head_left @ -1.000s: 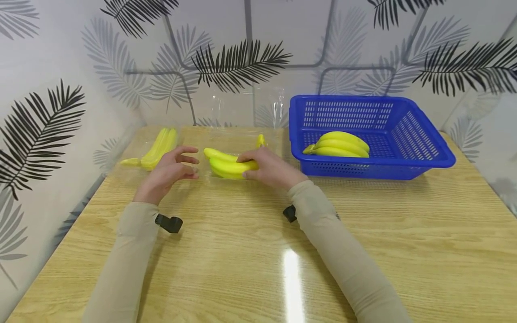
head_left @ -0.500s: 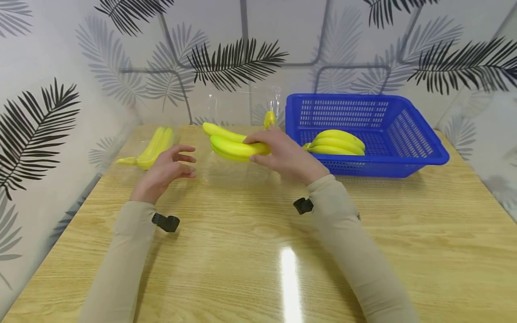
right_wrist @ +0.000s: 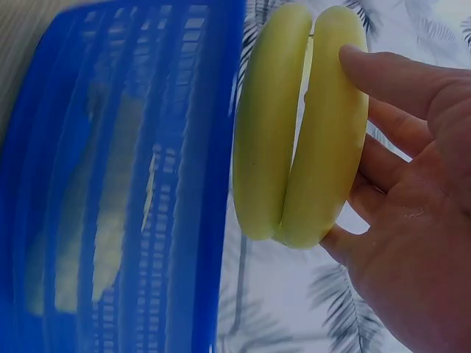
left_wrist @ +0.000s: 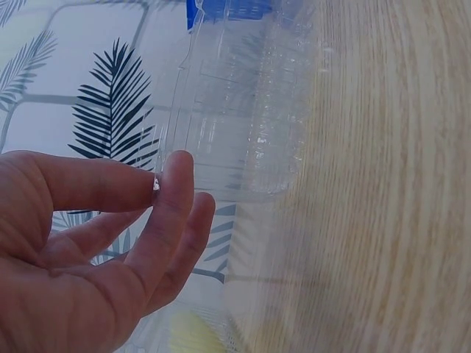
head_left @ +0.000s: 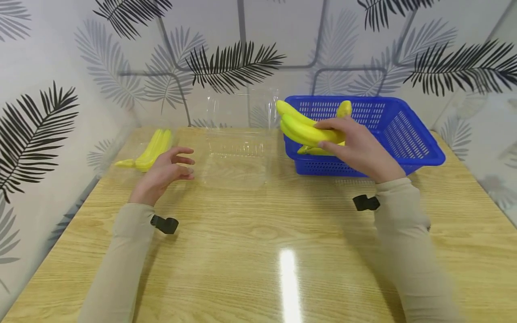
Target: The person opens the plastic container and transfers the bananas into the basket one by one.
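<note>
My right hand (head_left: 359,143) holds a bunch of yellow bananas (head_left: 300,129) over the front left of the blue plastic basket (head_left: 416,160). In the right wrist view the thumb lies on one banana (right_wrist: 327,132), with the other fingers behind the bunch. Another banana bunch (head_left: 315,151) lies in the basket, partly hidden by the held one. My left hand (head_left: 165,172) stays at the left with relaxed, slightly bent fingers and nothing in its grasp. Beside its fingertips stands a clear hinged plastic box (head_left: 236,172), lid raised, with no bananas inside.
To the left, a third banana bunch (head_left: 155,150) sits in a second clear plastic box, partly behind the left hand. The wooden table (head_left: 226,251) ends at the back against a wall (head_left: 299,36) with a leaf pattern.
My right hand has lifted the banana bunch out of the middle clear box and carried it rightward to above the basket. The left hand has hardly moved.
</note>
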The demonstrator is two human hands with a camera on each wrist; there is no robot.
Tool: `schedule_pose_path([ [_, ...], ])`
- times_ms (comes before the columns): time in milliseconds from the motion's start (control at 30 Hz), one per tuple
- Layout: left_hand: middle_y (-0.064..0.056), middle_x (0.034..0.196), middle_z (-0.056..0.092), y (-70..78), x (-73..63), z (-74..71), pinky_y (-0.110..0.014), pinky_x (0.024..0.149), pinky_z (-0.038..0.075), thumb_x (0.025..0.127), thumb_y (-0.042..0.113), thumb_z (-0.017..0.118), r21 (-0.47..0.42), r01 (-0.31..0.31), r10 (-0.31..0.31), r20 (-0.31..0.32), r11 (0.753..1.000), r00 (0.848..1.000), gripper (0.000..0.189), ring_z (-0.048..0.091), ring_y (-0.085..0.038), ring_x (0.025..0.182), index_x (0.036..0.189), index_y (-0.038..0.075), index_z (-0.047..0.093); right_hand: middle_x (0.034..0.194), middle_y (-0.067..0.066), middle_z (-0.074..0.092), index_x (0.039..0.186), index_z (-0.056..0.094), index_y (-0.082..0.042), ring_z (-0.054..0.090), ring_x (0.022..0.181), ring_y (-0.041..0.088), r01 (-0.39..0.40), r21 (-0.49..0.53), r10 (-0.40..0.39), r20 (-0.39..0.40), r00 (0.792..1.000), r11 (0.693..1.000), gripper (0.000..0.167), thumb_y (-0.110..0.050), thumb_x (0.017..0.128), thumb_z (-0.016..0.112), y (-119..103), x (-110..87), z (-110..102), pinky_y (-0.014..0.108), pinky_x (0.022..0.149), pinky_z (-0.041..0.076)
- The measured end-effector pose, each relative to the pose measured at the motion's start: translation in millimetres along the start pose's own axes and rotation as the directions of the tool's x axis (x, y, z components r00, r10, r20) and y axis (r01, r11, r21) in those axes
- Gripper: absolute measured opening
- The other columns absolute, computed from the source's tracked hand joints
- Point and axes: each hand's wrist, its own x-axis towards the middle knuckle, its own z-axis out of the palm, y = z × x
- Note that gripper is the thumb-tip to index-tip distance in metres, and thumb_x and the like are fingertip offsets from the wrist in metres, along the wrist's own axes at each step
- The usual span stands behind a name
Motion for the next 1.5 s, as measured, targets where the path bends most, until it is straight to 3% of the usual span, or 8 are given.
schedule_pose_path([
  [200, -0.028, 0.139, 0.04, -0.4, 0.0, -0.1, -0.044, 0.097, 0.051, 0.093, -0.008, 0.054, 0.006, 0.003, -0.003, -0.007, 1.0, 1.0, 0.061, 0.058, -0.03, 0.103, 0.15, 0.002, 0.034, 0.127, 0.013, 0.059, 0.132, 0.061, -0.009, 0.05, 0.112, 0.028, -0.074, -0.066, 0.073, -0.003, 0.997, 0.995, 0.039, -0.019, 0.095, 0.068, 32, -26.1, -24, 0.049, 0.096, 0.038],
  [367, -0.028, 0.139, 0.04, 0.0, -0.2, -1.0, -0.044, 0.096, 0.051, 0.093, -0.008, 0.054, 0.011, -0.006, 0.006, -0.006, 1.0, 1.0, 0.061, 0.058, -0.029, 0.102, 0.149, 0.002, 0.034, 0.128, 0.015, 0.059, 0.132, 0.061, -0.009, 0.05, 0.113, 0.031, -0.102, -0.091, 0.103, 0.005, 0.995, 0.991, 0.039, -0.02, 0.095, 0.068, 45, -35.2, -32, 0.051, 0.097, 0.037],
  [633, -0.028, 0.14, 0.039, 0.5, -0.7, 1.5, -0.046, 0.098, 0.05, 0.093, -0.009, 0.054, 0.01, -0.006, 0.006, 0.002, 1.0, 1.0, 0.061, 0.053, -0.036, 0.111, 0.149, 0.002, 0.033, 0.129, 0.016, 0.059, 0.131, 0.062, -0.009, 0.048, 0.113, 0.031, -0.1, -0.063, 0.103, 0.052, 0.993, 0.993, 0.038, -0.018, 0.095, 0.068, 52, -31.5, -24, 0.05, 0.098, 0.037],
  [933, -0.028, 0.14, 0.039, 0.6, 0.4, 2.2, -0.045, 0.097, 0.05, 0.091, -0.01, 0.054, -0.008, -0.005, 0.005, -0.001, 1.0, 1.0, 0.062, 0.054, -0.034, 0.108, 0.149, 0.002, 0.034, 0.131, 0.016, 0.058, 0.132, 0.062, -0.011, 0.048, 0.115, 0.032, -0.131, -0.058, 0.135, 0.072, 0.988, 0.99, 0.038, -0.022, 0.096, 0.066, 58, -30.0, -19, 0.05, 0.097, 0.037],
  [1067, -0.028, 0.14, 0.038, -1.7, 0.6, 1.5, -0.045, 0.097, 0.05, 0.092, -0.01, 0.054, -0.014, -0.005, 0.005, -0.004, 1.0, 1.0, 0.062, 0.054, -0.034, 0.109, 0.149, 0.002, 0.034, 0.132, 0.018, 0.058, 0.133, 0.062, -0.012, 0.048, 0.12, 0.034, -0.157, -0.075, 0.164, 0.097, 0.982, 0.985, 0.036, -0.025, 0.1, 0.059, 60, -27.6, -17, 0.054, 0.098, 0.038],
  [1333, -0.028, 0.14, 0.038, -3.7, -0.5, 1.9, -0.047, 0.098, 0.049, 0.092, -0.009, 0.054, -0.014, -0.001, 0.001, -0.004, 1.0, 1.0, 0.061, 0.05, -0.038, 0.113, 0.149, 0.002, 0.034, 0.126, 0.013, 0.062, 0.131, 0.064, -0.014, 0.054, 0.11, 0.033, -0.184, -0.176, 0.211, 0.152, 0.966, 0.967, 0.036, -0.031, 0.105, 0.045, 60, -24.1, -9, 0.057, 0.097, 0.042],
  [1500, -0.028, 0.139, 0.038, -0.2, -0.5, 3.3, -0.047, 0.099, 0.049, 0.092, -0.01, 0.053, -0.006, 0.0, 0.0, -0.003, 1.0, 1.0, 0.06, 0.053, -0.035, 0.108, 0.148, 0.002, 0.035, 0.123, 0.014, 0.063, 0.133, 0.062, -0.015, 0.054, 0.097, 0.032, -0.202, -0.192, 0.233, 0.154, 0.96, 0.96, 0.041, -0.035, 0.105, 0.041, 61, -25.4, -10, 0.053, 0.087, 0.044],
])
